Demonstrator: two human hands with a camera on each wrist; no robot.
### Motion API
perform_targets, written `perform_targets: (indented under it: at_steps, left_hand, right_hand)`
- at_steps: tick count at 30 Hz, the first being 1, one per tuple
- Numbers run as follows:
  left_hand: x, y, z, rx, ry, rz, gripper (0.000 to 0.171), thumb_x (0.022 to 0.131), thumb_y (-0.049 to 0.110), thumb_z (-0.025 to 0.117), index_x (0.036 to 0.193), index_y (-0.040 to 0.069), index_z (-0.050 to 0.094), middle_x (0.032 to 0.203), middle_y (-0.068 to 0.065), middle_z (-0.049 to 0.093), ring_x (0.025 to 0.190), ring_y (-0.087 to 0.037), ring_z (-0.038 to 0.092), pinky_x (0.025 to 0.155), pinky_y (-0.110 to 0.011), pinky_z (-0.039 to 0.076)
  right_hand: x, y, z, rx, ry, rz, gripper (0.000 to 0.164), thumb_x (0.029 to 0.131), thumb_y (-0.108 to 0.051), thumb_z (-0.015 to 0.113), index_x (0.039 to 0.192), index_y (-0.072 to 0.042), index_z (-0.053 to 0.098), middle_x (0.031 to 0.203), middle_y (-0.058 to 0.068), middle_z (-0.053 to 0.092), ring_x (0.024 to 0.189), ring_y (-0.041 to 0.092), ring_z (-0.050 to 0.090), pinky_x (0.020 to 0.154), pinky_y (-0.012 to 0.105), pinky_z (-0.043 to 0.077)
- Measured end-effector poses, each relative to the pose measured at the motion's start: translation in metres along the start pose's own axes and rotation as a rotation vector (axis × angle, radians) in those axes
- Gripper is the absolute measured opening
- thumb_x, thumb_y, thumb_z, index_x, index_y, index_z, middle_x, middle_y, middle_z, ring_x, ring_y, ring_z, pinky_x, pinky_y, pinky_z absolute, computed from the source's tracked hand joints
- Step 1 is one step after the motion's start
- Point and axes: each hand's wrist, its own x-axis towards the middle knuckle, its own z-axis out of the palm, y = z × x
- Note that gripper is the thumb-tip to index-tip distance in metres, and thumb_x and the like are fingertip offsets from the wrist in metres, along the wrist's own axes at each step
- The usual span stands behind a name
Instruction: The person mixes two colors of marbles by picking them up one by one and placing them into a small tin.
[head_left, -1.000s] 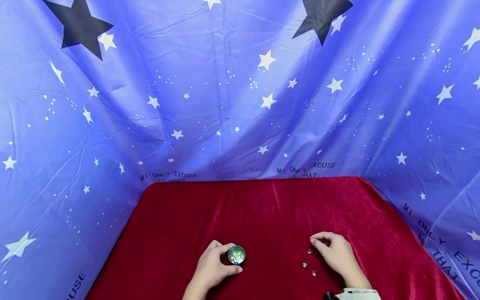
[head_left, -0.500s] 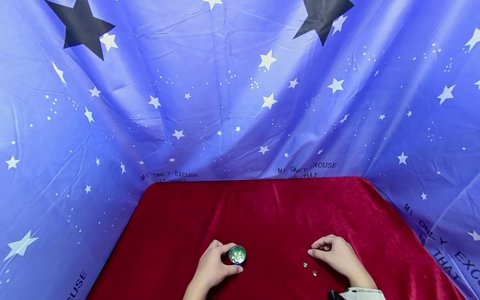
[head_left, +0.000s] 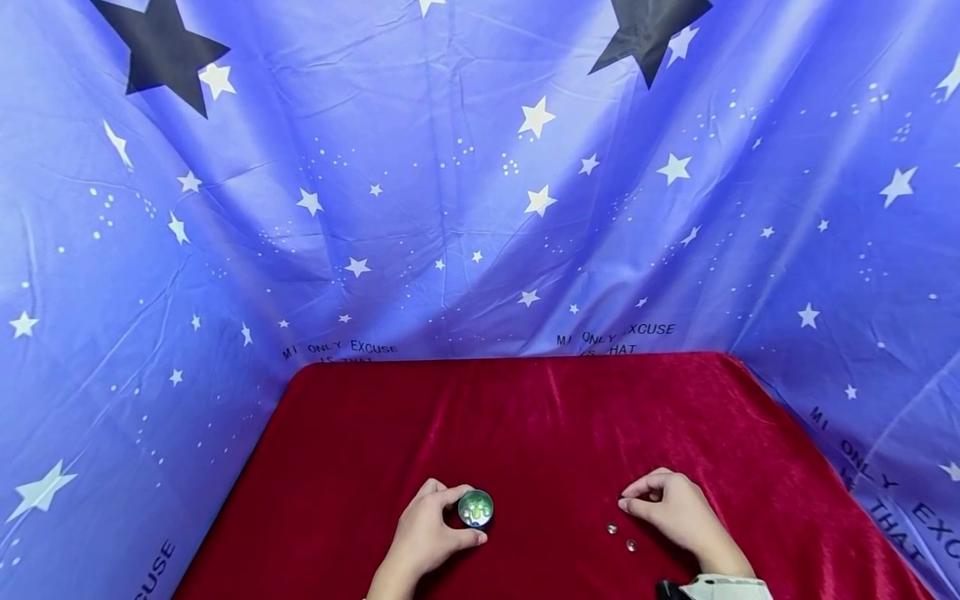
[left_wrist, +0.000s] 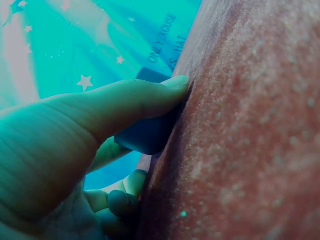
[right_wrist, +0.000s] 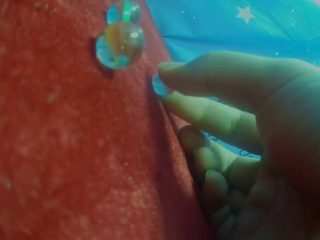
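On the red cloth, my left hand (head_left: pixel 431 529) grips a small round cup (head_left: pixel 476 508) between thumb and fingers. From above, the cup looks green and silvery inside; in the left wrist view its dark blue side (left_wrist: pixel 147 135) shows behind the thumb, close to the cloth. My right hand (head_left: pixel 671 510) pinches a clear glass marble (right_wrist: pixel 160 85) between thumb and index finger, low over the cloth, its other fingers curled. Just in front of those fingertips lie two more marbles: one with an orange-brown swirl (right_wrist: pixel 120 46), the other with a green streak (right_wrist: pixel 125 12) behind it.
A table covered in red velvet cloth (head_left: pixel 487 417) spreads under both hands. Blue curtains (head_left: pixel 420 208) printed with stars and lettering hang along its back and sides. A pale sleeve cuff (head_left: pixel 723 587) and a black strap sit at the right wrist.
Three marbles lay loose by the right hand; the farthest is now between its fingertips. The right hand has moved slightly nearer to the person. The left hand keeps its grip on the cup.
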Motion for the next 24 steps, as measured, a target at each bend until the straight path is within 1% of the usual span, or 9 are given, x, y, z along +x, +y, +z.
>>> perform_targets:
  at_steps: [7, 13, 18, 24]
  left_hand:
    - [0.0004, -0.0003, -0.0005, -0.008, -0.008, -0.001, 0.055, 0.056, 0.046, 0.086, 0.108, 0.041, 0.067, 0.086, 0.009, 0.045, 0.078, -0.004, 0.045, 0.069, -0.023, 0.040]
    - [0.0000, -0.0008, -0.0001, -0.005, -0.005, -0.001, 0.054, 0.056, 0.045, 0.086, 0.106, 0.042, 0.067, 0.085, 0.009, 0.045, 0.078, -0.004, 0.045, 0.069, -0.023, 0.039]
    - [0.0001, -0.0005, 0.0003, -0.004, -0.003, 0.001, 0.056, 0.057, 0.046, 0.086, 0.109, 0.038, 0.068, 0.086, 0.009, 0.045, 0.078, -0.003, 0.045, 0.070, -0.024, 0.040]
    - [-0.0003, 0.0004, -0.0002, -0.001, 0.005, 0.003, 0.058, 0.056, 0.046, 0.086, 0.111, 0.035, 0.068, 0.086, 0.009, 0.046, 0.078, -0.003, 0.045, 0.071, -0.024, 0.041]
  right_hand:
    - [-0.0007, -0.0009, 0.0001, 0.010, 0.000, -0.005, 0.012, 0.071, -0.038, 0.081, 0.073, -0.033, 0.070, 0.080, -0.013, 0.060, 0.068, 0.001, 0.049, 0.064, 0.021, 0.040]
    - [0.0002, -0.0008, 0.0036, 0.008, 0.071, -0.064, 0.010, 0.072, -0.034, 0.081, 0.075, -0.033, 0.072, 0.081, -0.013, 0.061, 0.065, -0.001, 0.049, 0.061, 0.021, 0.040]
    - [0.0000, -0.0001, 0.0061, 0.007, 0.133, -0.105, 0.012, 0.071, -0.030, 0.083, 0.075, -0.034, 0.073, 0.082, -0.014, 0.061, 0.064, -0.002, 0.049, 0.060, 0.019, 0.041]
    - [0.0003, -0.0030, 0.0083, 0.014, 0.159, -0.156, 0.013, 0.071, -0.030, 0.083, 0.078, -0.034, 0.073, 0.083, -0.015, 0.060, 0.066, -0.002, 0.050, 0.061, 0.018, 0.041]
